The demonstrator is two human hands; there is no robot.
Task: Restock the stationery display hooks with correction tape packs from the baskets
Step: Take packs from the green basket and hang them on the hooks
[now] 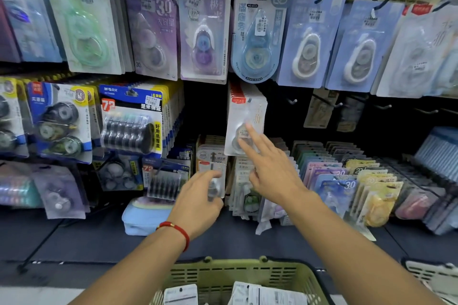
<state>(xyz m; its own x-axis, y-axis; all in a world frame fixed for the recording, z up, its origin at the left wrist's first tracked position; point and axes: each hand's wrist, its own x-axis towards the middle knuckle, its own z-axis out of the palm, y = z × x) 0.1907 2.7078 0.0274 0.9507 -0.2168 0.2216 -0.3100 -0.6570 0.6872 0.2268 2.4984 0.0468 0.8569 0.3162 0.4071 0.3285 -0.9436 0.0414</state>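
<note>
A white correction tape pack (244, 116) with a red label hangs on a hook in the middle row. My right hand (267, 168) touches its lower part with straight fingers. Lower and to the left, my left hand (198, 200) grips a similar white pack (213, 171) by its lower end, in front of a low hook with a stack of the same packs. A green basket (247, 272) sits below my arms with several white packs (262, 294) in it.
Rows of correction tape packs fill the hooks above and to both sides. Bare hooks (381, 106) stick out at the right of the middle row. Upright trays of packs (347, 181) stand at lower right. A white basket (431, 272) shows at the right edge.
</note>
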